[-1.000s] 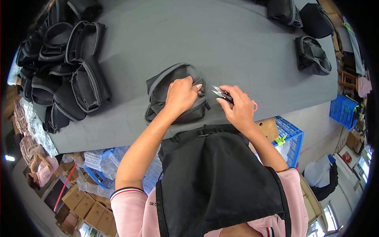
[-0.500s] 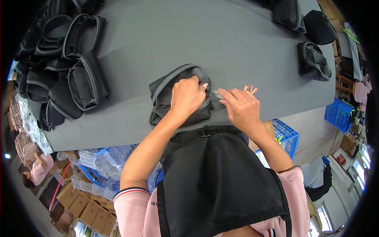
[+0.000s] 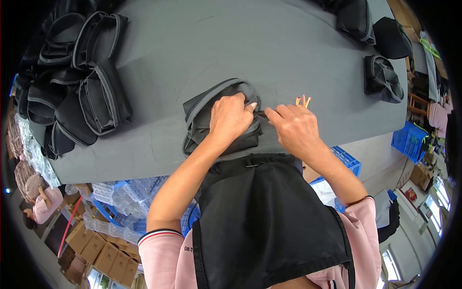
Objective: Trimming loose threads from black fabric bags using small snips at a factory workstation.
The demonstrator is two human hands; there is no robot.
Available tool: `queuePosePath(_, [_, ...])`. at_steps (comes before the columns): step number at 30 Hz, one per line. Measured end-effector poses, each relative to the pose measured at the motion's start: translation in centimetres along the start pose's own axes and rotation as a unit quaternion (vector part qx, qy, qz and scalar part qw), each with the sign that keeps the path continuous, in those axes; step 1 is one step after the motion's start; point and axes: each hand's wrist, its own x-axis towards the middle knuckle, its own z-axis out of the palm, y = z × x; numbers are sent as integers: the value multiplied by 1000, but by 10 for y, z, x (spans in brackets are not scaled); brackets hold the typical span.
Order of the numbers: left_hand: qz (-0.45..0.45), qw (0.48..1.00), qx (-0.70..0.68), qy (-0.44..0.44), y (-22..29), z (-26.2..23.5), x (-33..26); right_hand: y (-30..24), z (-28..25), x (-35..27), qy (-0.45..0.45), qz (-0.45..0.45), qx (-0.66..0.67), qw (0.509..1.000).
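A black fabric pouch with grey edging lies open on the grey table in front of me. My left hand reaches over its opening and is closed on the right-hand rim, thumb and fingers pinching the fabric. Just right of the pouch, my right hand is closed around small scissors. Their orange and yellow handle ends poke out above the knuckles. The dark tip points left and meets the pouch's rim near my left thumb. My palm hides most of the tool.
Similar black pouches are heaped at the table's left. Several more sit at the far right. The grey table ends just before my black apron. Blue crates, bubble wrap and cardboard boxes stand below; another person is at far left.
My right hand has shifted slightly left and up, and the scissors' tip has come to the pouch's rim. The left hand keeps its grip on the pouch.
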Motion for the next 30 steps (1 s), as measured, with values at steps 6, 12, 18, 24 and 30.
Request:
queuePosePath(6, [-5,1000,-2,-2,-1,0,-1,-1,2,1,9,36,57,998])
queuePosePath(12, [11,1000,-2,7,0,2,0,1,-10,13,-70,30,25,997])
queuePosePath(18, [6,1000,-9,10,-3,1,-2,13,-10,10,-69,83,164,980])
queuePosePath(24, [5,1000,-4,-26,3,0,-12,13,19,11,17,323,485,813])
queuePosePath(30, [40,983,34,-176,13,-10,-27,13,37,22,-71,266,556,784])
